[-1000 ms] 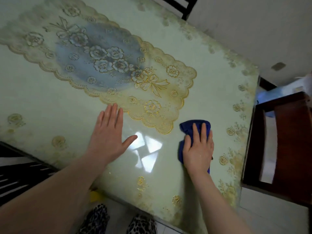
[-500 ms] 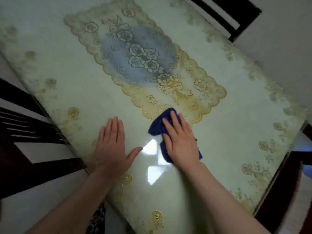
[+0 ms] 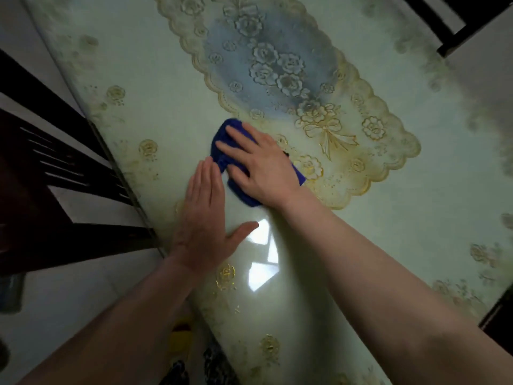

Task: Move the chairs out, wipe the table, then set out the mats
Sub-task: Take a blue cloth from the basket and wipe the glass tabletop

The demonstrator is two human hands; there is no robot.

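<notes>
Keep the right hand [image 3: 262,168] flat, fingers spread, pressing the blue cloth [image 3: 222,151] on the table [image 3: 166,87] near the floral print's near-left edge, sweep in overlapping strokes toward unwiped areas, and leave the open left hand [image 3: 204,223] bracing just beside it.

From my feed, the floor [image 3: 63,307] showed pale and tiled along the lower left. A small yellow object [image 3: 180,340] lay on it near the bottom edge, too blurred for me to say what it was. Just beside it I saw dark, spotted footwear [image 3: 213,365], only partly in view. A dim, dark shape [image 3: 9,293] sat at the far left edge; I could not identify it.
</notes>
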